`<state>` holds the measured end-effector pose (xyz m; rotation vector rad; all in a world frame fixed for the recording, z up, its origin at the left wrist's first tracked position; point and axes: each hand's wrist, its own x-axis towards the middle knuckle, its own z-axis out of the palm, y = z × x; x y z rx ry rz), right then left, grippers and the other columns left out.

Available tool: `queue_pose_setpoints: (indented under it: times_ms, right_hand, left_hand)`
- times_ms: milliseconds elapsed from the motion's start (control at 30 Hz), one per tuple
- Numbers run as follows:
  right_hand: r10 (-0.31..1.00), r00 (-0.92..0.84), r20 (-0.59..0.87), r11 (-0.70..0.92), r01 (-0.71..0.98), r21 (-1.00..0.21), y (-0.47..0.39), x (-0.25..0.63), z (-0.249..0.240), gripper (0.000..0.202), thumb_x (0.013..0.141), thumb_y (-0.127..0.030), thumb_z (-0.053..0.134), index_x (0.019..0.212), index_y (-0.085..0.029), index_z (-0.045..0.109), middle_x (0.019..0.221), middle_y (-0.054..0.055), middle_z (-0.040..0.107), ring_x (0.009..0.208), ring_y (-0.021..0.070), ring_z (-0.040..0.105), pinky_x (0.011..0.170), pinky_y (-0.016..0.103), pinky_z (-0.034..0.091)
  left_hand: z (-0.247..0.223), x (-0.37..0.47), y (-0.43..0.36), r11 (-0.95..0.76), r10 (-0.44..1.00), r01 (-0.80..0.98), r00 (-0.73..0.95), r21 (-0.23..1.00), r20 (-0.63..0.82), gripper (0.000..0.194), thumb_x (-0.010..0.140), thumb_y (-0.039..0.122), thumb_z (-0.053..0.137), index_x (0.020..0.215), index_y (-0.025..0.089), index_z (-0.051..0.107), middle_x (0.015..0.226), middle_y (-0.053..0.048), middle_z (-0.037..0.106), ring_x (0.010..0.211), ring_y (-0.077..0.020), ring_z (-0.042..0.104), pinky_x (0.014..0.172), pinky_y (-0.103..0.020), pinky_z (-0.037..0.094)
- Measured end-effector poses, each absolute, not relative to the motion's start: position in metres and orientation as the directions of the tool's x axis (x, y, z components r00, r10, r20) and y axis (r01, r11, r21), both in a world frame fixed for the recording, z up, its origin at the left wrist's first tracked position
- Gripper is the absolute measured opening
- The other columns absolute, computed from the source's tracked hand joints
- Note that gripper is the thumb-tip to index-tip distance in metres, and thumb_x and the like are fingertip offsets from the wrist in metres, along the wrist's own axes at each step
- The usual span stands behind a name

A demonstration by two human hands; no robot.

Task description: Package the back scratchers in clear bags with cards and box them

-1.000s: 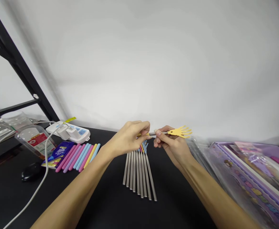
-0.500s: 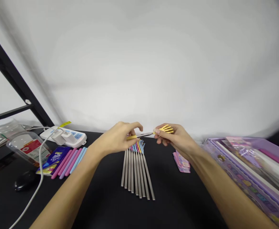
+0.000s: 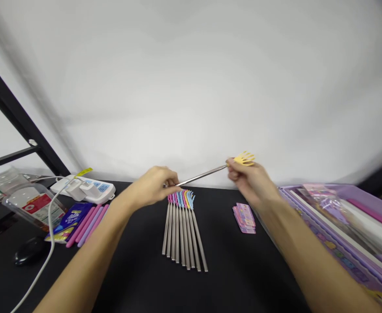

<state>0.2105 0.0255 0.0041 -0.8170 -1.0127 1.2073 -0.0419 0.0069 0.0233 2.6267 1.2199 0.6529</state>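
Held up between both hands is a telescopic back scratcher (image 3: pixel 204 174) with a thin silver rod and a yellow hand-shaped head (image 3: pixel 245 159). My left hand (image 3: pixel 155 184) is closed on the rod's left end, and its fingers partly hide that end. At the neck just below the yellow head, my right hand (image 3: pixel 248 176) pinches the scratcher. Under the left hand, several more back scratchers (image 3: pixel 182 234) lie side by side on the black table, their pink, purple, blue and yellow heads at the far end and the metal rods toward me.
Pink and purple tubes (image 3: pixel 88 224) lie at the left by a blue packet (image 3: pixel 70 219), a power strip (image 3: pixel 95 189), a clear jar (image 3: pixel 34 204) and a black mouse (image 3: pixel 30 250). Pink cards (image 3: pixel 245 218) are stacked right of centre. A purple box (image 3: pixel 308 217) stands far right.
My right hand has moved right and up with the yellow head, and a longer stretch of rod now shows between the hands. The yellow part at my left hand is out of sight.
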Motion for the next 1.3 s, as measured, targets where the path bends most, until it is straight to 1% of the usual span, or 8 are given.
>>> queue_pose_setpoints:
  times_ms: [67,133,267,433,667,800,1133,1300]
  right_hand:
    - [0.972,0.156,0.177,0.23,-0.461,-0.857,0.03,0.214,0.002,0.03,0.05,-0.025,0.092,0.068,-0.014,0.071,0.071,0.001,0.064,0.061,0.0065,0.053,0.047,0.014,0.041]
    - [0.982,0.096,0.161,0.188,-0.501,-0.845,0.032,0.211,-0.003,0.027,0.058,-0.029,0.089,0.072,-0.014,0.072,0.066,0.001,0.061,0.059,0.0065,0.051,0.047,0.015,0.041]
    - [0.985,-0.065,0.163,0.115,-0.458,-0.881,0.029,0.197,-0.017,0.023,0.074,-0.037,0.08,0.075,-0.016,0.072,0.061,0.0,0.059,0.056,0.0077,0.051,0.048,0.017,0.041]
    - [0.985,-0.027,0.167,0.143,-0.395,-0.908,0.029,0.196,-0.019,0.029,0.076,-0.042,0.076,0.071,-0.014,0.071,0.061,0.002,0.061,0.052,0.0074,0.05,0.045,0.019,0.039]
    - [0.985,0.017,0.175,0.166,-0.414,-0.895,0.022,0.186,-0.015,0.031,0.067,-0.037,0.084,0.078,-0.016,0.064,0.06,0.001,0.066,0.05,0.0103,0.058,0.048,0.02,0.044]
    - [0.982,0.016,0.187,0.179,-0.39,-0.903,0.018,0.179,-0.016,0.031,0.067,-0.035,0.084,0.071,-0.016,0.059,0.057,0.0,0.063,0.046,0.0084,0.054,0.043,0.019,0.04]
    - [0.965,0.177,0.193,0.255,-0.465,-0.848,0.037,0.202,-0.005,0.032,0.05,-0.023,0.091,0.063,-0.014,0.064,0.057,-0.002,0.058,0.049,0.0051,0.048,0.038,0.016,0.034]
    - [0.98,0.1,0.174,0.2,-0.524,-0.828,0.03,0.18,-0.008,0.031,0.055,-0.024,0.09,0.064,-0.016,0.061,0.056,-0.003,0.058,0.047,0.005,0.049,0.039,0.016,0.035]
  left_hand:
    - [0.027,-0.048,0.009,-0.622,0.783,0.714,0.559,0.321,0.274,0.014,0.088,0.031,0.063,0.085,0.018,0.068,0.081,-0.002,0.067,0.076,-0.0151,0.061,0.071,-0.025,0.045]
    - [0.028,-0.047,0.008,-0.633,0.772,0.729,0.565,0.261,0.293,0.014,0.088,0.03,0.061,0.086,0.018,0.068,0.083,-0.003,0.067,0.077,-0.016,0.061,0.071,-0.026,0.044]
    - [0.024,-0.035,0.005,-0.661,0.74,0.72,0.577,0.212,0.347,0.012,0.089,0.029,0.06,0.086,0.019,0.066,0.077,-0.001,0.065,0.074,-0.0156,0.059,0.069,-0.026,0.043]
    - [0.018,-0.044,0.011,-0.637,0.771,0.719,0.58,0.28,0.264,0.011,0.088,0.029,0.061,0.086,0.02,0.066,0.078,-0.001,0.067,0.075,-0.0153,0.06,0.068,-0.025,0.043]
    - [0.012,-0.032,0.01,-0.66,0.734,0.714,0.547,0.232,0.403,0.023,0.093,0.034,0.055,0.109,0.02,0.065,0.09,-0.003,0.07,0.08,-0.0169,0.064,0.072,-0.026,0.044]
    - [0.011,-0.012,0.006,-0.685,0.7,0.707,0.574,0.174,0.425,0.027,0.098,0.032,0.047,0.098,0.018,0.069,0.078,-0.004,0.07,0.069,-0.0155,0.063,0.065,-0.025,0.041]
    - [0.042,-0.057,0.007,-0.588,0.804,0.741,0.578,0.324,0.139,0.02,0.087,0.031,0.06,0.076,0.018,0.07,0.068,-0.001,0.071,0.059,-0.0127,0.062,0.058,-0.022,0.04]
    - [0.033,-0.03,0.006,-0.628,0.755,0.745,0.513,0.225,0.409,0.025,0.091,0.036,0.058,0.1,0.019,0.073,0.077,-0.004,0.073,0.069,-0.0165,0.065,0.066,-0.026,0.043]
